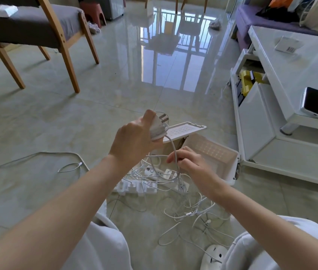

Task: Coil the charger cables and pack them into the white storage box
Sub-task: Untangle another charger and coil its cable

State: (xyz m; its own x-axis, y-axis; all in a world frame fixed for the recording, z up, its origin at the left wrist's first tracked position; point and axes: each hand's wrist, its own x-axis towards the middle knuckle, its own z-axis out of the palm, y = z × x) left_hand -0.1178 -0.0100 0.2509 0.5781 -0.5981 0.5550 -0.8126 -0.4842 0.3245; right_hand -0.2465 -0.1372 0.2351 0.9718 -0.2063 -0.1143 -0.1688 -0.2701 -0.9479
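My left hand [134, 137] grips a white charger plug [159, 126] held up with its metal prongs pointing right. Its white cable [174, 151] drops from the plug to my right hand [189, 161], which pinches it just above a tangle of white cables [191, 211] on the floor. The white storage box [230, 164] lies open behind my hands, its lid [185, 130] raised at the back. A white power strip [175, 184] and a white plastic insert [134, 187] lie under the tangle.
One loose white cable [64, 160] trails across the tiled floor to the left. A wooden chair [37, 30] stands far left. At right is a white low table [290, 75] with a phone [317, 103] on it. A white slipper [213, 257] is near my knees.
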